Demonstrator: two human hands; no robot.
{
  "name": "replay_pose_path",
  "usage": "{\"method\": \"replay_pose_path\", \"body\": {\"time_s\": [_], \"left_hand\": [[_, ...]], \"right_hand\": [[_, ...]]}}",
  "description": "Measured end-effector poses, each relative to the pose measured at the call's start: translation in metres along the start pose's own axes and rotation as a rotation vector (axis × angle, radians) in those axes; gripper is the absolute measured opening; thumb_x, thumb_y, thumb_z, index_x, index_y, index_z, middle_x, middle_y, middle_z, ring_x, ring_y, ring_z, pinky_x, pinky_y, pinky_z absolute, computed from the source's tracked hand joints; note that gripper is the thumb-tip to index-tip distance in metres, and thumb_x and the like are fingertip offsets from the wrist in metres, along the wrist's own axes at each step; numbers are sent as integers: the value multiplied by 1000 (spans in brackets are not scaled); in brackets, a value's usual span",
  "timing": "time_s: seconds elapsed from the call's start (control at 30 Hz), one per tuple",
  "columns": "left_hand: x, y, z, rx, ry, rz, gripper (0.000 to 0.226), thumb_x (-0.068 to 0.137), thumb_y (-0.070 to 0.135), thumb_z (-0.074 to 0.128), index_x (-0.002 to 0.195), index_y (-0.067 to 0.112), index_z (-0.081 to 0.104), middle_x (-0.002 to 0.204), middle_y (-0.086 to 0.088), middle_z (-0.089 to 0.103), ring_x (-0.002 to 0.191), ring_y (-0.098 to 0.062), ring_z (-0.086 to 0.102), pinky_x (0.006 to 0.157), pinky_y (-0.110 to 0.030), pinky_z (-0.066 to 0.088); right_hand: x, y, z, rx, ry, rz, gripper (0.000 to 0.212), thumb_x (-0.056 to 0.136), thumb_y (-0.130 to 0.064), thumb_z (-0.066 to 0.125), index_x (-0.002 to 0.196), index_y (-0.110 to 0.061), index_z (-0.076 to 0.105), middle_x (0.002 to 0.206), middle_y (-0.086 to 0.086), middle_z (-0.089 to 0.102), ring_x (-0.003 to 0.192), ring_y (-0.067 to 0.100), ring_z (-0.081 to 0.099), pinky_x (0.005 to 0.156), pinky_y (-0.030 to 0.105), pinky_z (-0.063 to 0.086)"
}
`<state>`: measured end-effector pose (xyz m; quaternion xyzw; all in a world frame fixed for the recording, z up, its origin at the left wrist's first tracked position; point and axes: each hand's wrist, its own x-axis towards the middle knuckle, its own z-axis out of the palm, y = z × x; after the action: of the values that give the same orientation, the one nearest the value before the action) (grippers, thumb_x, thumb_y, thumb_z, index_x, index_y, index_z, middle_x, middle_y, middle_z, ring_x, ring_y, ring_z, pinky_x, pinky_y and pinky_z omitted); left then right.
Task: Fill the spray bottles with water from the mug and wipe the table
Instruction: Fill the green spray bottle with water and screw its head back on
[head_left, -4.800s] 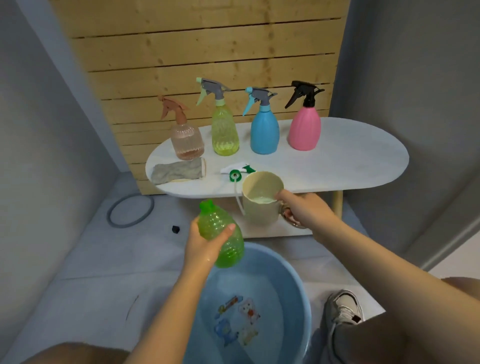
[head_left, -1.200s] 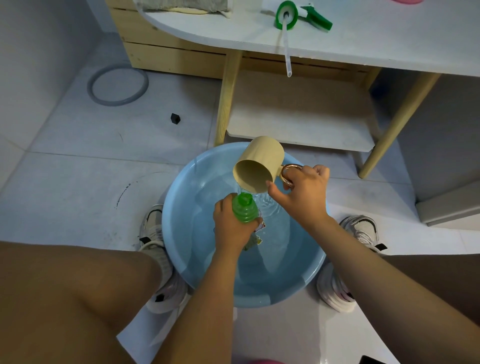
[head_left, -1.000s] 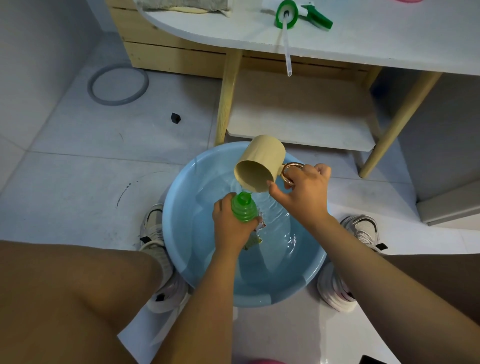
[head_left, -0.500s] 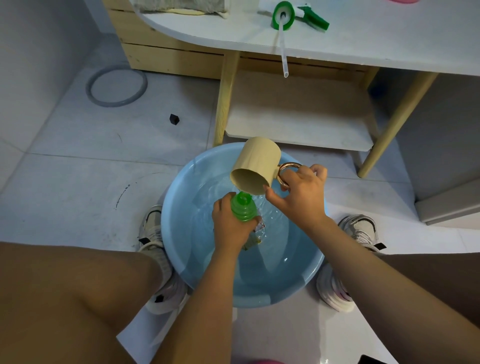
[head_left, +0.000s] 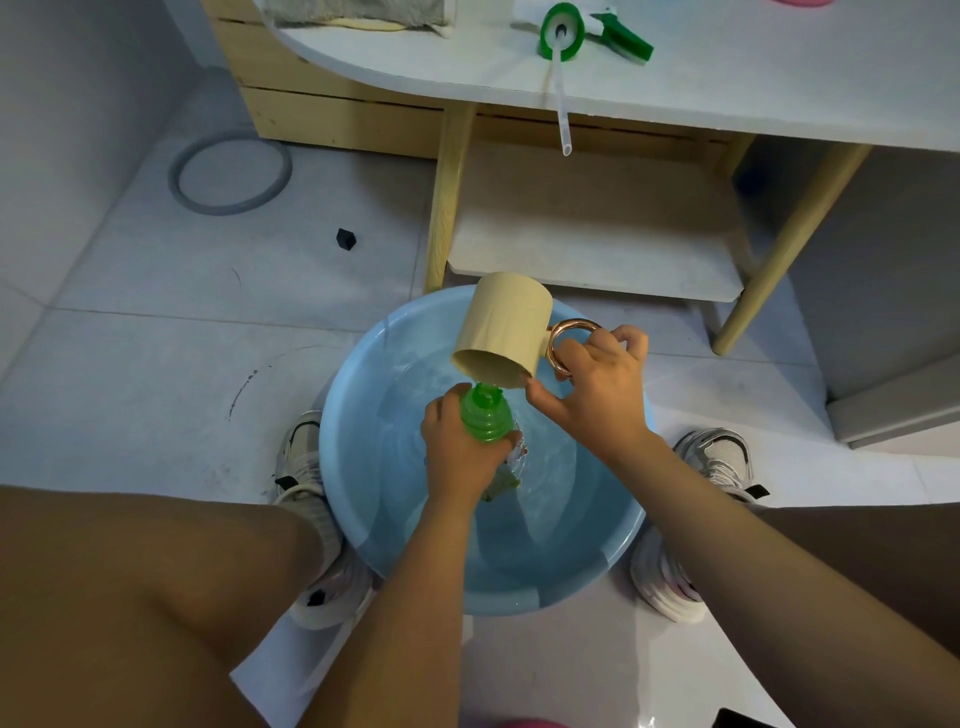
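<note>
My left hand (head_left: 457, 452) grips a green spray bottle (head_left: 485, 418) without its cap, upright over a light blue basin (head_left: 358, 483) of water on the floor. My right hand (head_left: 597, 389) holds the copper handle of a beige mug (head_left: 504, 325), tipped steeply with its mouth right above the bottle's open neck. The bottle's green trigger cap (head_left: 563, 34) with its clear tube lies at the edge of the white table (head_left: 753, 78). A grey cloth (head_left: 358, 10) lies on the table's left end.
The table's wooden legs (head_left: 449, 192) and a lower shelf (head_left: 592, 228) stand just beyond the basin. A grey ring (head_left: 231, 174) and a small black cube (head_left: 346, 239) lie on the tiled floor. My knees and shoes flank the basin.
Since the oldest frame both hands came down from table height to over the basin. In the last second the mug tipped a bit further and its rim sank closer to the bottle's neck.
</note>
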<state>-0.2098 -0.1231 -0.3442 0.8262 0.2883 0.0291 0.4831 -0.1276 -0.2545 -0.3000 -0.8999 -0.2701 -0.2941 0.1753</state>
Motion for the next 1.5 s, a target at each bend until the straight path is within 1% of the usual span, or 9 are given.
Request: {"method": "replay_pose_path", "body": {"time_s": [0.23,0.53,0.87,1.0,1.1,1.2,1.3,1.4,1.5], "left_hand": [[1,-5,2,-27,3,4,73,59,29,87,123,19,52,123,-1,50,115,-17,44,85,-24,39],[3,-4,3,11,20,-2,73,59,35,85,123,22,52,123,0,50,116,-18,47,93,-40,49],[2,-7,6,12,4,-25,83,56,36,87,128,22,48,126,0,48,121,-19,43,96,-37,46],[0,-13,3,-26,29,-40,95,56,33,88,138,20,40,133,-2,41,127,-20,35,101,-33,36],[0,-19,1,18,89,-29,80,51,33,89,120,18,54,120,-3,46,117,-23,40,94,-31,38],[2,-28,-1,-20,113,-49,71,50,27,89,111,17,55,111,-1,41,111,-25,44,94,-32,41],[4,-35,-7,-75,122,-78,63,53,19,87,108,17,55,107,1,44,105,-23,51,90,-26,43],[4,-37,-12,-118,89,-97,55,56,16,87,96,26,49,91,7,54,85,-15,56,64,-8,39],[3,-39,-13,-114,108,-104,57,56,19,87,93,30,45,90,7,51,84,-14,54,70,-18,38]], "right_hand": [[-1,2,2,-5,9,-18,42,74,-48,59,58,-10,52,51,-3,54,56,21,52,85,37,28],[-1,2,1,14,23,-29,39,73,-45,59,58,-9,52,51,-2,51,56,20,50,85,37,29],[-1,1,1,1,-48,72,42,75,-49,56,56,-11,53,49,-3,49,53,18,48,84,36,28],[-7,7,9,-117,-274,207,46,75,-54,50,53,-14,52,46,-4,48,50,19,48,78,34,24],[-18,15,17,-188,-509,251,39,79,-47,59,57,-15,60,49,1,54,54,26,54,79,36,22],[-29,13,26,-327,-653,232,35,83,-40,51,58,-19,63,48,0,52,56,25,54,75,35,21],[-36,6,33,-477,-874,220,32,79,-31,60,53,-20,46,46,-4,25,58,22,49,71,35,19],[-46,2,43,-471,-977,269,47,52,-20,75,39,-17,30,44,-5,4,45,18,26,63,33,12],[-52,0,50,-330,-1111,205,62,52,-32,77,36,-14,19,41,-5,0,42,16,20,63,33,13]]}}
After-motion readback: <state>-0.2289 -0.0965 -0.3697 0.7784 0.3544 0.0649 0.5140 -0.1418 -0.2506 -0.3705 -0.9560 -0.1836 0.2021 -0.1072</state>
